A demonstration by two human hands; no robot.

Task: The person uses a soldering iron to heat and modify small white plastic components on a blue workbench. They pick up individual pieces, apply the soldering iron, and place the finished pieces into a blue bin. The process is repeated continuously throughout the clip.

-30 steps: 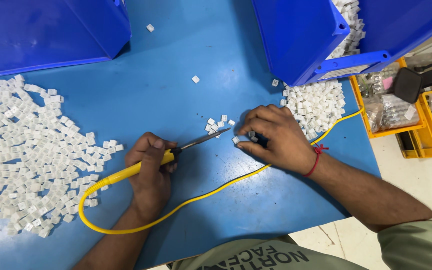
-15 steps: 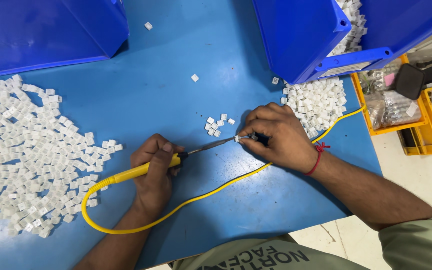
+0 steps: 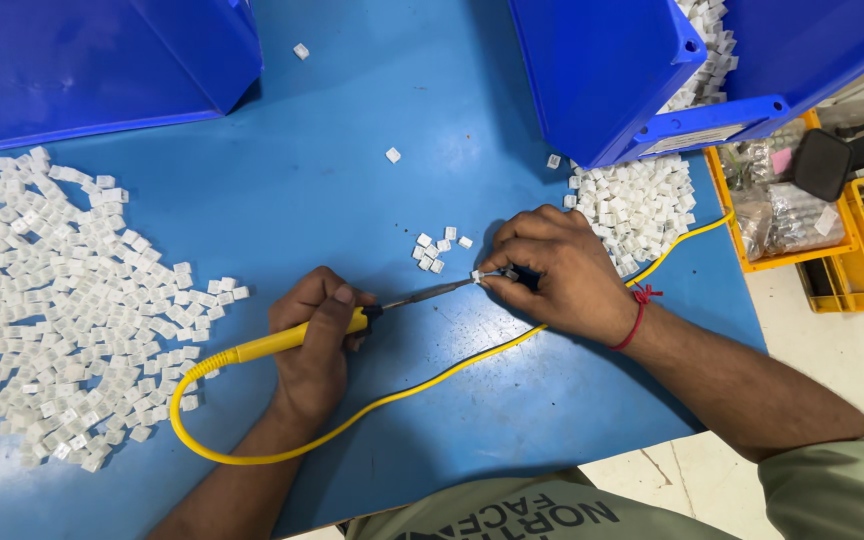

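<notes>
Yellow iron (image 3: 292,343) gripped pen-style in my left hand (image 3: 314,345), tip meeting a white cube (image 3: 475,276) pinched by my right hand (image 3: 552,275) on the blue table (image 3: 352,180), prob. to steady it. Loose cubes (image 3: 72,300) lie left; more by the bin (image 3: 602,70).

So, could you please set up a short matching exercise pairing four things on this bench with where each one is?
Things:
1. soldering iron
2. large pile of white pieces
3. yellow tray
4. small white piece

Places:
A. beyond the table's right edge
B. held in the left hand
C. spread over the table's left side
D. pinched in the right hand at the iron's tip

Pairs: 1-B, 2-C, 3-A, 4-D
</notes>
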